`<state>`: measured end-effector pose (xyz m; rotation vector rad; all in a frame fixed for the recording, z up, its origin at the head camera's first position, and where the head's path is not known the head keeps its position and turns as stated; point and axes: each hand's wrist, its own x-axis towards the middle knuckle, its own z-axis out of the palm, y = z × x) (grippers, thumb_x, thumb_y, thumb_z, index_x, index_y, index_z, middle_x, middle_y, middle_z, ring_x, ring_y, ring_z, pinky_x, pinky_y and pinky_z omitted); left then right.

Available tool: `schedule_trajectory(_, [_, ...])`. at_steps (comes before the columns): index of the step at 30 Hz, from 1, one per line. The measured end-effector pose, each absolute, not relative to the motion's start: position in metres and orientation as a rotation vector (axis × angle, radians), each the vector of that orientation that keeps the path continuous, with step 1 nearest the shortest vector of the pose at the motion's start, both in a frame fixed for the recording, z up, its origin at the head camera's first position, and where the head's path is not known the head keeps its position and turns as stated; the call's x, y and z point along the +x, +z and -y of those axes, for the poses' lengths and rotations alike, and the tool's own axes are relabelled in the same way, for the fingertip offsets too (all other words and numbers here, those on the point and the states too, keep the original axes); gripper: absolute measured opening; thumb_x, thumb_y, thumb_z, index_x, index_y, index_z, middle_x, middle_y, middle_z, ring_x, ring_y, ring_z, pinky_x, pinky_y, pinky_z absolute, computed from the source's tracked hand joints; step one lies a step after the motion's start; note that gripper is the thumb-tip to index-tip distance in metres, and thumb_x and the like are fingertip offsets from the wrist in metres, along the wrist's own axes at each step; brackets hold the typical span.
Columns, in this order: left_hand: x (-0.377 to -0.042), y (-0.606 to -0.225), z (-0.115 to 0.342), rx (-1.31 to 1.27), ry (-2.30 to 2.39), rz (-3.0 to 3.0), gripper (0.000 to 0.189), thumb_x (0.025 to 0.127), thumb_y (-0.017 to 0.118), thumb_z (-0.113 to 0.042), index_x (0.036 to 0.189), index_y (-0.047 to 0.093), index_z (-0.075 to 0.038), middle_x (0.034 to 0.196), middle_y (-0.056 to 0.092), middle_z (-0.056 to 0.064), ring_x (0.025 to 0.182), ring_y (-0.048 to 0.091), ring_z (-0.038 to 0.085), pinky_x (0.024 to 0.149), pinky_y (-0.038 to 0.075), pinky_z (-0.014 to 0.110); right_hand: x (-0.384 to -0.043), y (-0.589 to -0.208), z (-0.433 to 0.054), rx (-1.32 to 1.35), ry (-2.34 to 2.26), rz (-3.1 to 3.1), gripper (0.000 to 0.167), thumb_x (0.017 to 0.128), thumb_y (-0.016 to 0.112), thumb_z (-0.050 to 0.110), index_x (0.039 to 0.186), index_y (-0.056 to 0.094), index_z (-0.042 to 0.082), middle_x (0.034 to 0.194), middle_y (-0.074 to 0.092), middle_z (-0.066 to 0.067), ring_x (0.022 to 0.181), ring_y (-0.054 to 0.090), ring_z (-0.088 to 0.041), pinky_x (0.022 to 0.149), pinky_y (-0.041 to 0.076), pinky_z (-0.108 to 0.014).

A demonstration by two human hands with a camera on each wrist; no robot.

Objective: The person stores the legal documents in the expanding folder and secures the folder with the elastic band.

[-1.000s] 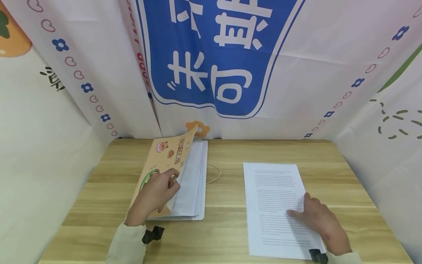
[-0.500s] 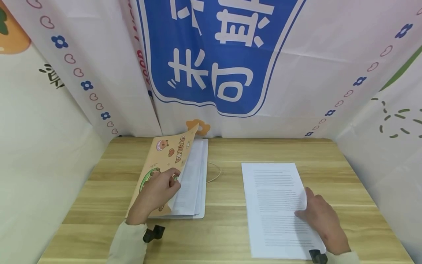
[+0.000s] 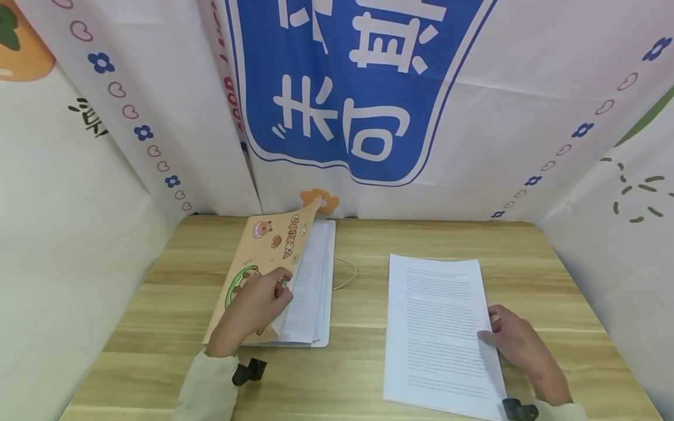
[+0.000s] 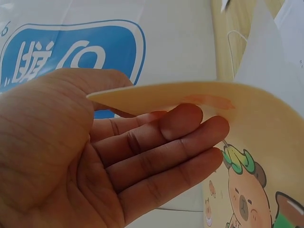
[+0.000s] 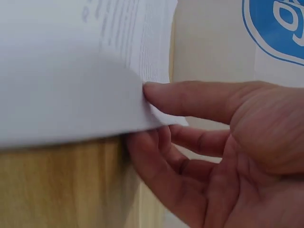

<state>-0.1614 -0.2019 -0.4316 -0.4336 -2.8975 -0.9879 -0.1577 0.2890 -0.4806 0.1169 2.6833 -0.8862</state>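
Note:
A tan folder (image 3: pixel 263 245) printed with cartoon capybaras lies at the left with its cover partly raised. My left hand (image 3: pixel 262 301) pinches the cover's edge between thumb and fingers, as the left wrist view shows the cover (image 4: pixel 190 95) passing between them. Under the cover, printed sheets (image 3: pixel 308 280) show inside the folder. To the right, a thin stack of printed paper (image 3: pixel 437 339) has its right edge in my right hand (image 3: pixel 521 345). In the right wrist view the thumb presses on top of the paper (image 5: pixel 71 95) while the fingers curl beneath it, its edge lifted off the table.
A thin elastic loop (image 3: pixel 347 275) sticks out from the folder's right side onto the wooden table (image 3: pixel 358 362). A white printed cloth (image 3: pixel 500 140) with a blue sign hangs behind the table, and more cloth covers both sides. Each wrist carries a black camera mount (image 3: pixel 250 372).
My right hand has slid its fingers under the right edge of the paper stack and gripped it, turning the stack slightly. The left hand keeps holding the cover up.

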Motion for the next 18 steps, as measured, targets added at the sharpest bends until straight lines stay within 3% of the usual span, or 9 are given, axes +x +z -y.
schedule_trajectory(5, [-0.161,-0.431,0.201,-0.436,-1.007,2.899,0.030,0.092,0.058,-0.003,0.119,0.065,0.008,0.057,0.045,-0.009,0.039,0.030,-0.001,0.039,0.025,0.019,-0.156,-0.482,-0.292,0.099,-1.193,-2.505,0.038,0.097,0.064,0.002,0.131,0.052,-0.009,0.101,0.064,-0.016,0.078,0.067,-0.024,0.063,0.058,-0.037])
schedule_trajectory(13, [-0.158,-0.430,0.200,-0.419,-1.073,2.912,0.031,0.094,0.056,-0.002,0.123,0.063,0.006,0.057,0.045,-0.007,0.037,0.032,0.000,0.037,0.027,0.020,-0.155,-0.475,-0.302,-0.124,-1.530,-2.183,0.055,0.102,0.060,0.006,0.147,0.036,-0.015,0.111,0.061,-0.022,0.093,0.069,-0.035,0.073,0.060,-0.045])
schedule_trajectory(18, [-0.157,-0.430,0.200,-0.408,-1.111,2.909,0.031,0.094,0.056,-0.001,0.123,0.063,0.007,0.056,0.044,-0.007,0.036,0.033,0.001,0.036,0.028,0.021,-0.158,-0.474,-0.304,-0.128,-1.605,-2.130,0.060,0.104,0.061,0.015,0.149,0.035,-0.015,0.117,0.063,-0.021,0.100,0.068,-0.029,0.079,0.059,-0.045])
